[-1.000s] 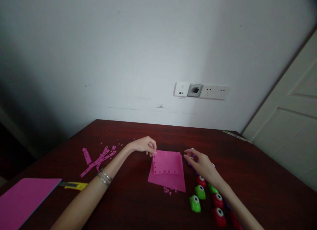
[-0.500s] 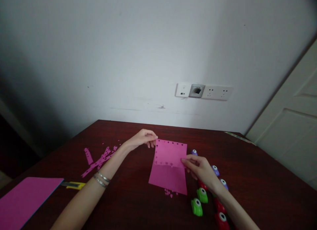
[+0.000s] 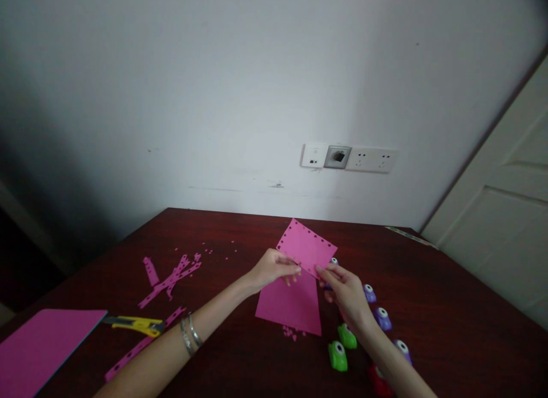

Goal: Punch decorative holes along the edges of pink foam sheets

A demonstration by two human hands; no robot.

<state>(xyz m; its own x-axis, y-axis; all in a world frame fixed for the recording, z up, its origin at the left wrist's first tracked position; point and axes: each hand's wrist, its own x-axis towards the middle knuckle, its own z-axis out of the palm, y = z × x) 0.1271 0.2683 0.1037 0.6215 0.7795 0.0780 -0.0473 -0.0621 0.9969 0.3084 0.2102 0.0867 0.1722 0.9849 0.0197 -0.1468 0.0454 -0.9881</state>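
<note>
A pink sheet of paper (image 3: 309,242), with small dark punched holes along its edges, is held up at a slant. My right hand (image 3: 346,289) pinches its lower right corner between thumb and fingers. On its lower left edge, my left hand (image 3: 278,269) has thumb and fingertips closed. Beneath both hands a second pink sheet (image 3: 286,306) lies on the table, partly covered. Tiny pink paper cut-outs (image 3: 293,332) lie at its near edge. Beside my right forearm stand green craft punches (image 3: 338,355), purple craft punches (image 3: 382,318) and a partly hidden red craft punch (image 3: 379,381).
Left on the dark red table (image 3: 240,352) are punched pink strips (image 3: 165,284), scattered paper bits and a yellow utility knife (image 3: 139,325) with its blade out. A pink paper stack (image 3: 47,344) lies at the near left. Behind, the wall (image 3: 240,101) carries sockets (image 3: 372,159).
The punched sheet has turned and risen at a slant. My left hand has moved right and down from its top left corner to its lower edge. My right hand still grips it.
</note>
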